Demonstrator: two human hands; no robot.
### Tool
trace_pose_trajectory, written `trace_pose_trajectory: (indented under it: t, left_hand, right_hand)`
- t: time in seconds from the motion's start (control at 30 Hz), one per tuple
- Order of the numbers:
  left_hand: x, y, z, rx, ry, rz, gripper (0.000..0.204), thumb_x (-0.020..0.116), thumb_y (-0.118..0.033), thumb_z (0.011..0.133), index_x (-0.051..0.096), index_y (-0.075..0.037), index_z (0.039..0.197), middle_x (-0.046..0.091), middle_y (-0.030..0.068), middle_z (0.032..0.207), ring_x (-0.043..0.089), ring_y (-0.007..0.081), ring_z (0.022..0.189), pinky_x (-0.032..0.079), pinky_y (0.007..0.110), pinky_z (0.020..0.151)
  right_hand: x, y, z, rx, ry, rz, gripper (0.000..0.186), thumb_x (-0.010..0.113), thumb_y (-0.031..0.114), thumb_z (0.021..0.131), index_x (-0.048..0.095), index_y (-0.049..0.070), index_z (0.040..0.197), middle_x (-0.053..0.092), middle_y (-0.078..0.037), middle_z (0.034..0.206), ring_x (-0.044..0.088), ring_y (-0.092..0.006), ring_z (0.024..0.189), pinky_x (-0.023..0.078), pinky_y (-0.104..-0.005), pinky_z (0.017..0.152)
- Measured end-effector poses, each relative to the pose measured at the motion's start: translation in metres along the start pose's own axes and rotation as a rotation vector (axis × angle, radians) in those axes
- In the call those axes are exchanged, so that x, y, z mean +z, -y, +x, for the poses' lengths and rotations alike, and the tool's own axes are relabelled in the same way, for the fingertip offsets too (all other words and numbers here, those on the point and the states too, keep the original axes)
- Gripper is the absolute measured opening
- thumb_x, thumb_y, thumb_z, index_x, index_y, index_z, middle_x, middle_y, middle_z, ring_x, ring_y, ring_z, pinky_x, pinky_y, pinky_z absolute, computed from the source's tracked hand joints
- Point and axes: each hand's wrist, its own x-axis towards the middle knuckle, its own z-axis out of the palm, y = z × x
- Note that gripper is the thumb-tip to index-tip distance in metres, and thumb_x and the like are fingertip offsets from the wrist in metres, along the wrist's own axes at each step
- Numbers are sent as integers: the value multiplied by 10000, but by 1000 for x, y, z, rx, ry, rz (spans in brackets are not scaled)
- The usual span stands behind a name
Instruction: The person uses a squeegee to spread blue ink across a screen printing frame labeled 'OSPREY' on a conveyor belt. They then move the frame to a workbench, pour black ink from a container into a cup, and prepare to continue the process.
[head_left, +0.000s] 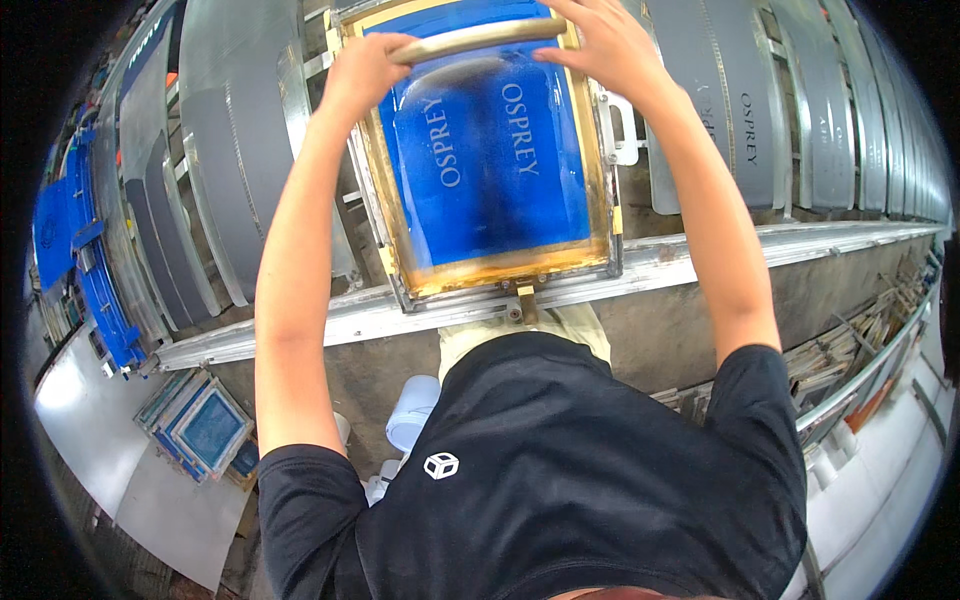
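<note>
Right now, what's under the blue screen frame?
The frame lies on the long printing table, between grey fabric panels. Both hands hold a squeegee on its mesh. Whatever lies directly under the mesh is covered.

Only one view was supplied, taken from a wide fisheye camera worn on the head and aimed steeply downward and forward. The wearer's own black shirt point(560, 480) was caught at six o'clock, very near the lens, and both forearms were seen running up from it toward twelve o'clock. The frame point(490, 150) was held at arm's reach around twelve o'clock. Straight lines, such as the rail point(700, 255), were bent toward the rim, and the corners were blacked out. The floor was seen far below at seven o'clock.
</note>
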Motion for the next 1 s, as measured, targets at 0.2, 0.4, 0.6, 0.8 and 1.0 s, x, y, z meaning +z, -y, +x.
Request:
trace_pose_trajectory:
  t: [0.2, 0.4, 0.6, 0.8, 1.0]
  left_hand:
    - [45, -11, -5, -92, -42, 49, 429, 718, -169, 796, 720, -308, 1202, 731, 72, 1095, 691, 287, 999, 546, 401, 875]
    - [118, -50, -173, 68, -223, 7, 451, 676, 58, 704, 765, -184, 1074, 739, 37, 1114, 681, 228, 1042, 535, 383, 912]
    - [122, -88, -261, -15, -110, -13, 531, 691, 47, 676, 748, -221, 1130, 714, -30, 1207, 627, 196, 1154, 494, 379, 905]
    - [98, -44, -141, 108, -346, -33, 438, 656, 9, 763, 744, -205, 1135, 737, 43, 1125, 693, 262, 1036, 541, 410, 910]
    - [37, -10, 3, -62, -83, 27, 363, 708, -144, 793, 757, -265, 1132, 742, 92, 1032, 699, 319, 967, 561, 433, 875]
  right_hand:
    - [57, 4, 13, 380, 405, 65, 333, 696, 127, 800, 717, 150, 1132, 705, -94, 1097, 628, -327, 1098, 497, -403, 979]
    - [44, 89, -166, 229, 133, 167, 438, 693, -28, 700, 693, 85, 1124, 655, -109, 1084, 607, -316, 1083, 516, -414, 934]
    - [2, 141, -216, 211, 193, 275, 429, 680, -51, 642, 675, 28, 1063, 637, -106, 1064, 603, -315, 1039, 528, -403, 897]
    - [26, 69, -114, 110, 39, 176, 373, 631, -43, 762, 683, 59, 1118, 657, -141, 1081, 618, -325, 1080, 526, -414, 919]
    - [48, -13, 15, 194, 182, 172, 268, 735, 84, 750, 744, 96, 1018, 693, -118, 1018, 658, -333, 1004, 530, -440, 882]
